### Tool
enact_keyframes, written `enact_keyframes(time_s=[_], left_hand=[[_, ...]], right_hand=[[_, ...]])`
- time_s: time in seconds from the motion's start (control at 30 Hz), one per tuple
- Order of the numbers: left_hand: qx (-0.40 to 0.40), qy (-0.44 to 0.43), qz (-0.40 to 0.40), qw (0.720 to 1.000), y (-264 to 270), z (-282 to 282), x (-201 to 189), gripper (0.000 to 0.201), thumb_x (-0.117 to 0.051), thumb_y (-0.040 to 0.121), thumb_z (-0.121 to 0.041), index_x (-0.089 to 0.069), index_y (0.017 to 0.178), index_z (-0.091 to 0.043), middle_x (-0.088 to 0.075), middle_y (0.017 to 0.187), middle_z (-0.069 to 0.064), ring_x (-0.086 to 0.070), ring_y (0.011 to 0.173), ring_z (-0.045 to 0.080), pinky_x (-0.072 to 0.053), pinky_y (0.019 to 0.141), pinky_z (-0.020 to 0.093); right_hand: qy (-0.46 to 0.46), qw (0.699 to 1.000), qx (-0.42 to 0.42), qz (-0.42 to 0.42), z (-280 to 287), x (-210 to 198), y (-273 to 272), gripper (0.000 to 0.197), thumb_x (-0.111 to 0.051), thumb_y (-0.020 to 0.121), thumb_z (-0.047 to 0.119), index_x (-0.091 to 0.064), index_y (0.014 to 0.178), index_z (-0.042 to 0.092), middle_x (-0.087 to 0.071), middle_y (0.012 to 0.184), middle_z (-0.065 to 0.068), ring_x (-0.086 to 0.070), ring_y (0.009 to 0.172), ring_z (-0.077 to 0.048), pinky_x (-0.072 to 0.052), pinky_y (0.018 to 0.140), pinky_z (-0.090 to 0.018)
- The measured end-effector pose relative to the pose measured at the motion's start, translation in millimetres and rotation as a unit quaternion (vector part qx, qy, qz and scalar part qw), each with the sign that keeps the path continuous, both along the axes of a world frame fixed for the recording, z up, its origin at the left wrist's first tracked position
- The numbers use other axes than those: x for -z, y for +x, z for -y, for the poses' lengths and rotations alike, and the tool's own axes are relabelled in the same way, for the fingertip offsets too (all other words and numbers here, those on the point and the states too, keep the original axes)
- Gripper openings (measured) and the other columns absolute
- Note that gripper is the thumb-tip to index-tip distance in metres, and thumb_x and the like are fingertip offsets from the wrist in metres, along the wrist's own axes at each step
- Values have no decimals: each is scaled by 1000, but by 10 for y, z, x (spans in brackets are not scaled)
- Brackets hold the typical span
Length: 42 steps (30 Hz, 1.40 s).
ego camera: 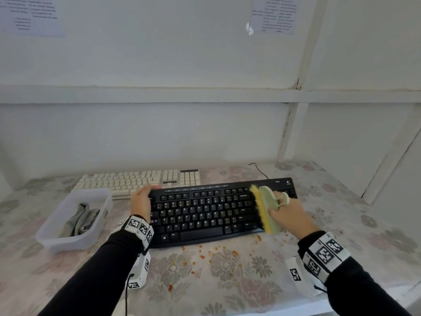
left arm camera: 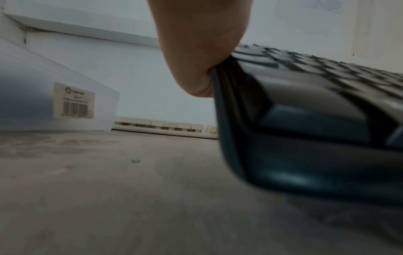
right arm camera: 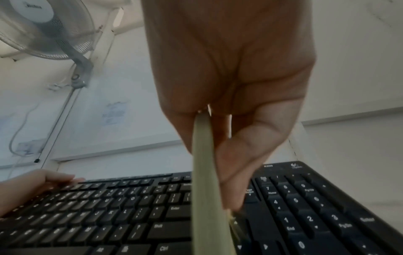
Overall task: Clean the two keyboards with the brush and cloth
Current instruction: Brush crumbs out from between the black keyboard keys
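1. Orange crumbs (ego camera: 206, 250) lie scattered on the flowered tabletop (ego camera: 227, 281), just nearer than the right hand (ego camera: 288, 214) and the front edge of the black keyboard (ego camera: 205, 215).
2. The right hand's grip is closed round the brush (ego camera: 265, 208), fingers through its loop handle, yellow bristles turned left across the keys just left of the number pad.
3. Well to the left of that grip, the left hand (ego camera: 142, 199) clasps the black keyboard's left end, thumb over the top edge, steadying it.
4. Left of the left hand, the cloth (ego camera: 79, 218) lies in a clear tub (ego camera: 100, 224), untouched.
5. Beyond both grips, the white keyboard (ego camera: 136, 181) waits.
6. The brushing of the first keyboard seems under way; next probably calls for sweeping strokes along the key rows, then wiping.
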<state>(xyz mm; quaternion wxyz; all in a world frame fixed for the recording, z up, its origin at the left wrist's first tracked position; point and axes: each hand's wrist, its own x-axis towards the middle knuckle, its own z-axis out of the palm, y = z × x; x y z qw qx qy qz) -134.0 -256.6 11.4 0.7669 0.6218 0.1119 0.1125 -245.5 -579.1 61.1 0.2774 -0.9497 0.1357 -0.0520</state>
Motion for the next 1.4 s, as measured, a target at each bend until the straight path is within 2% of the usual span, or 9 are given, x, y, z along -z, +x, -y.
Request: enact_keyframes(time_s=[0.1,0.2,0.33,0.5,0.63,0.87,1.2,1.3,1.4], left_hand=[[-3,-2,-5,1000,28,-10,28,38,-42,99,-20,-67,72,-14,-63,54,-4,-58,63,20,-47,65,31],[0,-8,-13,1000,45,-17,33,37,-42,98,-21,-67,71,-15,-63,52,-4,-57,63,22,-49,67,33],[-1,-8,-18,1000,49,-8,32,36,-44,96,-22,-67,70,-15,-63,51,-3,-56,61,24,-48,67,33],[1,-13,-18,1000,54,0,28,37,-43,97,-22,-67,69,-15,-62,47,-6,-55,62,23,-47,67,33],[5,-4,-15,1000,79,-12,55,47,-44,96,-23,-71,58,-20,-63,49,-6,-56,64,23,-46,77,38],[2,-4,-10,1000,91,-20,72,48,-42,98,-23,-70,59,-20,-63,50,-4,-56,64,23,-46,73,35],[-12,6,-8,1000,77,9,60,39,-40,98,-22,-66,70,-16,-62,46,-8,-54,62,21,-46,64,31],[-14,7,-8,1000,67,14,45,38,-39,98,-21,-65,71,-15,-61,45,-8,-54,61,21,-45,62,30],[-9,4,-13,1000,72,7,51,38,-40,98,-22,-66,71,-15,-63,47,-6,-55,62,23,-46,66,32]], right_hand=[[64,995,29,-74,45,-52,-90,17,-48,83,3,-56,98,0,-57,74,-14,-54,55,-20,-47,46,-24],[60,997,45,26,94,-100,-65,5,-51,85,6,-53,81,3,-51,64,-12,-46,51,-19,-40,48,-23],[37,978,4,206,84,-78,-6,22,-55,91,12,-55,113,10,-60,72,-4,-55,57,-15,-44,48,-21],[35,998,52,28,100,-35,-18,14,-54,86,7,-48,74,9,-45,59,-5,-43,49,-16,-34,45,-21],[35,995,53,-81,157,-91,-132,8,-55,81,6,-49,80,3,-50,71,-11,-54,63,-24,-45,56,-27],[35,977,13,212,211,-139,-24,17,-54,91,9,-57,107,10,-54,65,2,-48,51,-5,-40,42,-10],[16,992,69,-101,399,-84,-150,7,-55,83,9,-52,78,5,-45,65,-4,-50,58,-16,-41,48,-17],[53,994,90,20,505,-204,-74,22,-53,85,6,-46,64,7,-46,60,-6,-46,52,-16,-38,42,-15],[72,979,62,179,496,-239,7,10,-51,89,8,-57,96,5,-60,72,-13,-53,55,-19,-48,47,-26]])
